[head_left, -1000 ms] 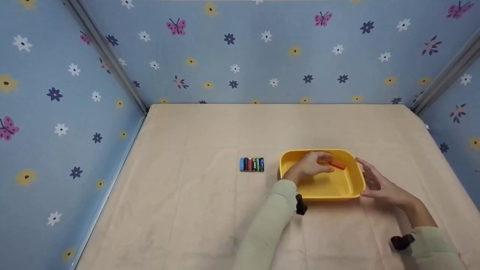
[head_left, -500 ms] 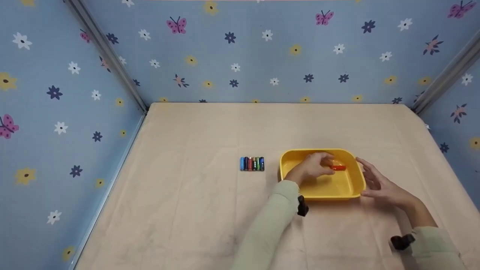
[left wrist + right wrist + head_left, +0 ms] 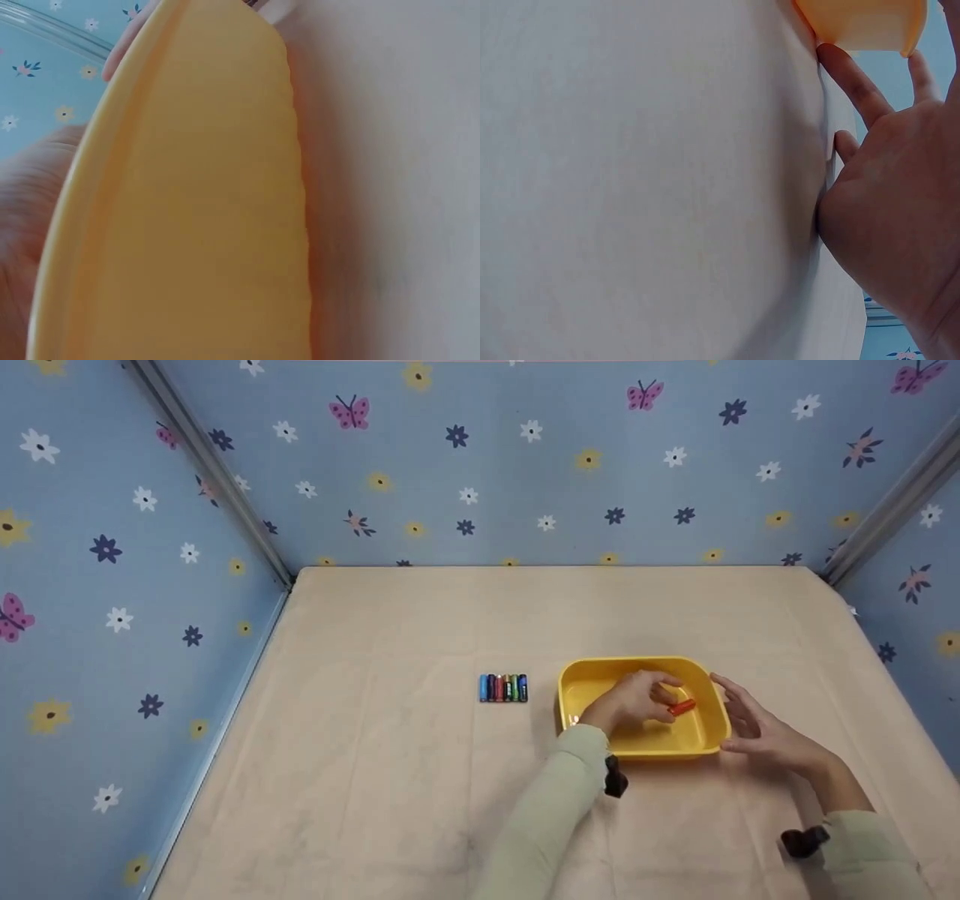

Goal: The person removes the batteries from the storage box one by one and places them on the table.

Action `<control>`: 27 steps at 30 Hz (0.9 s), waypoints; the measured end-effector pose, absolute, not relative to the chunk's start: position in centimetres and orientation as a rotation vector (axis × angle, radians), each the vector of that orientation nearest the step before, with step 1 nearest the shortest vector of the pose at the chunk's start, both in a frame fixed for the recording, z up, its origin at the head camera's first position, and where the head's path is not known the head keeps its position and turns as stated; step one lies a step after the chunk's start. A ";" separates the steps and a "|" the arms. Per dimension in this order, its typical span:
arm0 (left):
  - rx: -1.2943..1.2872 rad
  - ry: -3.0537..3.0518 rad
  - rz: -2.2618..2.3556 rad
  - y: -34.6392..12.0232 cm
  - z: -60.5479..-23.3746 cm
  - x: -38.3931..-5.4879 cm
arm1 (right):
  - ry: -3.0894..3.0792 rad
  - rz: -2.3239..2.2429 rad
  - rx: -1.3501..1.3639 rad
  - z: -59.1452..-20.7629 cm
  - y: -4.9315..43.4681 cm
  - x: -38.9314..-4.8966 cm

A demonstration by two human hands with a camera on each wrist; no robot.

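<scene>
A yellow plastic bin [image 3: 645, 744] stands right of centre on the cloth. My left hand [image 3: 634, 697] reaches down into it, thumb and fingers bent around the left end of a small red battery [image 3: 682, 707]. That battery tilts up toward the right; the fingers hide part of it. In the left wrist view the bin's side wall fills the middle, with the left hand partly seen beyond the rim. My right hand [image 3: 772, 739] is at the bin's right end, thumb and fingers spread along the wall, fingertips at its corner in the right wrist view.
Left of the bin, several batteries [image 3: 503, 688] in blue, red, green and dark colours lie side by side in a row. A beige cloth [image 3: 360, 720] covers the table. Blue patterned panels [image 3: 495, 457] rise at the back and sides.
The left hand has shifted slightly right and toward the near side inside the bin. The red battery has swung from tilting down rightward to tilting up rightward. The right hand stays put.
</scene>
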State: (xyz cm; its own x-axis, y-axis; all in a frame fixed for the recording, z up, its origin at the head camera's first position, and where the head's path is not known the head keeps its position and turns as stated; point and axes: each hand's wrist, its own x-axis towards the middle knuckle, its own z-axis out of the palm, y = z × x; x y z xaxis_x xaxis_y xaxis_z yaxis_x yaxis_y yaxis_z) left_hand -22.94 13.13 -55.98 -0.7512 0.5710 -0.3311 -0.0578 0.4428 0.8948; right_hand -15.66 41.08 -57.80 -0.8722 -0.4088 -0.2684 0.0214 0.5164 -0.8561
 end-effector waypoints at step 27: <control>0.424 2.252 0.821 14.7 -53.8 -22.3 | 2.312 -1.343 -0.374 -58.4 41.6 -15.9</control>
